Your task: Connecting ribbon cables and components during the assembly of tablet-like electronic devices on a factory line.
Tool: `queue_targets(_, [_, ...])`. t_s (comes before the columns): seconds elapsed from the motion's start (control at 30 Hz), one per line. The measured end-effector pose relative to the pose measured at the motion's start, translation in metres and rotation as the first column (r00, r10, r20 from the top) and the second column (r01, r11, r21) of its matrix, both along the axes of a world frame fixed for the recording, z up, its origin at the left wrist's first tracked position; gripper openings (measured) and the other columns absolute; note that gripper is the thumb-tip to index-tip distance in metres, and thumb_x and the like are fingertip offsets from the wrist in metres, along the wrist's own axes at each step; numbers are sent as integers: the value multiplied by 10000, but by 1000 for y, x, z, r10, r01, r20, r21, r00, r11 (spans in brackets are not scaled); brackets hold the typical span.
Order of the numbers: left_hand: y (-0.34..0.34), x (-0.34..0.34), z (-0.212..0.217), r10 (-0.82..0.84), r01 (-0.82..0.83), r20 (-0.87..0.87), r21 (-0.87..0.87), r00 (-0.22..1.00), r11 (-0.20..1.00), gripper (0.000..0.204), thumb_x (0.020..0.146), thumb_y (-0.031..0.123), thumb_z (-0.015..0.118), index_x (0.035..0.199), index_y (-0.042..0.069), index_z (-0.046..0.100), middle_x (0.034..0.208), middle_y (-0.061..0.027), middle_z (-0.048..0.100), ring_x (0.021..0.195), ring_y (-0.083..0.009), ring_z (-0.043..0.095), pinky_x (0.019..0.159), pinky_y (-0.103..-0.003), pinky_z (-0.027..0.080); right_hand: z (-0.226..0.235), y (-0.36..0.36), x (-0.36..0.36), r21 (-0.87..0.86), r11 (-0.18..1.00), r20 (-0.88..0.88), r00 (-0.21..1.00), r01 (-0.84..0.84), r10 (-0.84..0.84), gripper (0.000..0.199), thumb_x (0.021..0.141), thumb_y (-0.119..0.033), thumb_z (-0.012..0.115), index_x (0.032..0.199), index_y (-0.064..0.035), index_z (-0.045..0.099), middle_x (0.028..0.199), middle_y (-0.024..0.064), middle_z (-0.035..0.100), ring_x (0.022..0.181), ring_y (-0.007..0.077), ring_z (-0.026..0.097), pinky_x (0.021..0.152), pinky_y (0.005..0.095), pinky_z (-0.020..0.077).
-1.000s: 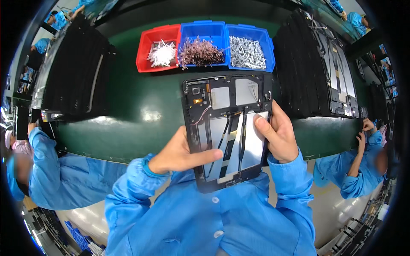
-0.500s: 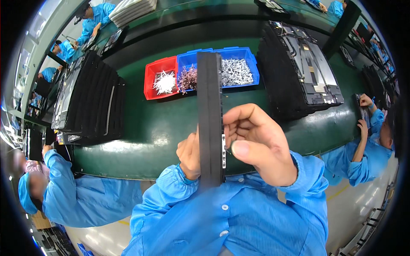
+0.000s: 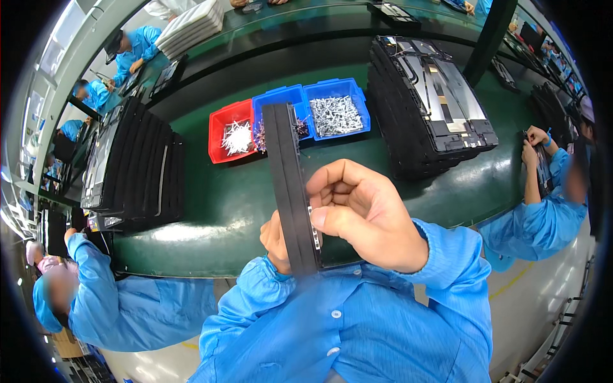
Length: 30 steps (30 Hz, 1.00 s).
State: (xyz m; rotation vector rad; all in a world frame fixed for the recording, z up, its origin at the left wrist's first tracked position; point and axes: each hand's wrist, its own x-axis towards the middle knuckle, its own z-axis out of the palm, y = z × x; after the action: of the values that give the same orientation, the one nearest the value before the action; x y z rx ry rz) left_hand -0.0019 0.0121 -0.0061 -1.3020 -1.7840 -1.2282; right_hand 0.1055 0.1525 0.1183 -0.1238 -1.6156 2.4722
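A black flat device panel [image 3: 289,185] is held up edge-on above the table, its top leaning slightly left. My left hand [image 3: 274,244] grips its lower left side, partly hidden behind it. My right hand [image 3: 367,217] is at the panel's right edge, thumb and fingers curled together beside a strip of small silvery parts [image 3: 313,228]. Whatever is between those fingertips is too small or hidden to make out. Behind the panel stand a red bin [image 3: 218,121] of white pieces, a blue bin [image 3: 279,95] of dark reddish pieces, partly covered, and a blue bin [image 3: 366,105] of silvery-white pieces.
Stacks of black device panels stand on the green table [image 3: 211,252], one at left [image 3: 137,159] and one at right [image 3: 440,96]. Co-workers in blue sit at left [image 3: 128,300] and right [image 3: 539,223]. White padded sheets [image 3: 190,29] lie piled at far left.
The panel has shifted left and its top now tilts left. My right hand has moved left with it, thumb tip now closer to the panel's edge. The view has also shifted slightly.
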Motion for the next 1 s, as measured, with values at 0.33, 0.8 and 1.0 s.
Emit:
queue_targets(0.33, [-5, -2, -7, -17, 16, -19, -55, 1000, 998, 282, 765, 49, 784, 1024, -21, 698, 854, -122, 692, 599, -249, 687, 479, -334, 521, 5, 0, 0, 52, 998, 28, 999, 19, -20, 280, 898, 2, 620, 1170, 24, 559, 1030, 54, 609, 941, 109, 593, 855, 281, 505])
queue_targets(0.8, [-3, -7, -49, 64, -67, -37, -117, 997, 991, 546, 793, 51, 775, 1281, -146, 631, 1166, -238, 727, 565, -158, 623, 471, -289, 516, -24, -19, 12, 69, 994, -171, 983, 79, -67, 655, 751, -18, 554, 1373, -7, 351, 1265, 104, 443, 1161, 173, 455, 1076, 333, 358])
queue_targets(1.0, [-4, -9, -63, 92, -87, 82, -72, 992, 994, 523, 774, 29, 778, 1266, -98, 657, 983, -150, 749, 608, -185, 675, 496, -304, 544, -25, -23, 8, 53, 996, -186, 981, 65, -54, 686, 768, -43, 580, 1407, 10, 336, 1262, 110, 447, 1162, 185, 449, 1074, 345, 352])
